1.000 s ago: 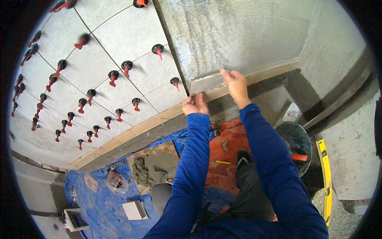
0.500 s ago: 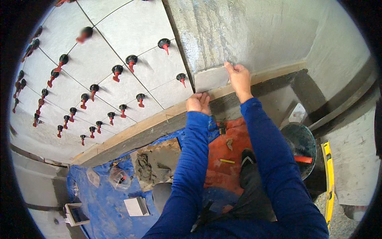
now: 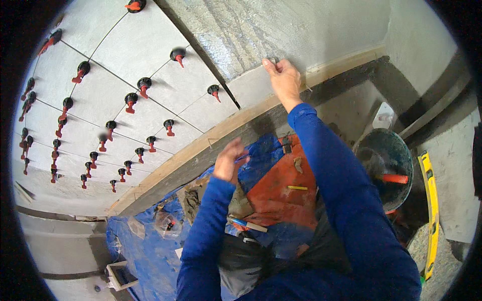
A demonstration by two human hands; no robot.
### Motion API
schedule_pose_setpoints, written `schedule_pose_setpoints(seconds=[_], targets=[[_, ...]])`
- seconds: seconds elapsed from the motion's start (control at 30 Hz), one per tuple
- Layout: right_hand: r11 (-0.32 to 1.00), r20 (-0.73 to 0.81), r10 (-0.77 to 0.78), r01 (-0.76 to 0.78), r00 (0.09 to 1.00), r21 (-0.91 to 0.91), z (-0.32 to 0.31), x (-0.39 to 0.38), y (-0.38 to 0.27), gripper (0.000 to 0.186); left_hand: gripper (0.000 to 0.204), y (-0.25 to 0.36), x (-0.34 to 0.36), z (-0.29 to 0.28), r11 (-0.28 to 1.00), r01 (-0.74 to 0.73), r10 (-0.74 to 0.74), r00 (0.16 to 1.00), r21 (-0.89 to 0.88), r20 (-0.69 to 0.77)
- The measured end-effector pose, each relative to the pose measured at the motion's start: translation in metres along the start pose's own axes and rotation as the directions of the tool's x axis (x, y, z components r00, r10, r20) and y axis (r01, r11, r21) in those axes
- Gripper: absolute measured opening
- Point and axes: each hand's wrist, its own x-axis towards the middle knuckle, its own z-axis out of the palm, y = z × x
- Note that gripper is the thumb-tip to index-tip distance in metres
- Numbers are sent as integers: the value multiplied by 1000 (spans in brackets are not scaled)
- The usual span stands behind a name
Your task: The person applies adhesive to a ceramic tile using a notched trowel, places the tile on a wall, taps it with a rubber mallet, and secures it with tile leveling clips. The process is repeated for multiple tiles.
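Observation:
A small pale tile piece [image 3: 250, 88] stands against the bare wall on the wooden batten [image 3: 233, 125], just right of the larger set tiles [image 3: 145, 37]. My right hand [image 3: 285, 84] pinches its right end, thumb at the top edge. My left hand [image 3: 231, 158] is off the tile, below the batten, holding nothing, with its fingers apart and slightly blurred. Black and red tile levelling clips [image 3: 144, 86] stick out along the joints of the set tiles. A dark gap runs between these tiles and the piece.
Blue tarp [image 3: 143, 251] and an orange-red sheet [image 3: 281, 200] cover the floor. At right are a dark bucket [image 3: 381, 145] with a red-handled tool [image 3: 395, 178] and a yellow spirit level [image 3: 430, 215]. A clear bag [image 3: 168, 223] lies at left, a white-framed box [image 3: 121, 276] below it.
My left hand has let go of the tile's lower left corner and moved down and left. My right hand still grips the right end. The view has shifted and tilted.

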Motion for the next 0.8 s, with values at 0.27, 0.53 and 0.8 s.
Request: schedule_pose_setpoints(seconds=[0.27,0.53,0.8], targets=[[955,-12,-236,230,972,-190,15,-24,14,91,54,-15,-124,-50,998,-35,21,978,-61,-209],[951,-41,-249,236,968,-200,30,-38,26,113,46,-29,-139,-109,994,-103,91,946,-22,-310],[919,-71,-343,319,937,-232,34,-40,29,115,46,-17,-143,-93,992,-127,115,958,-27,-263]])
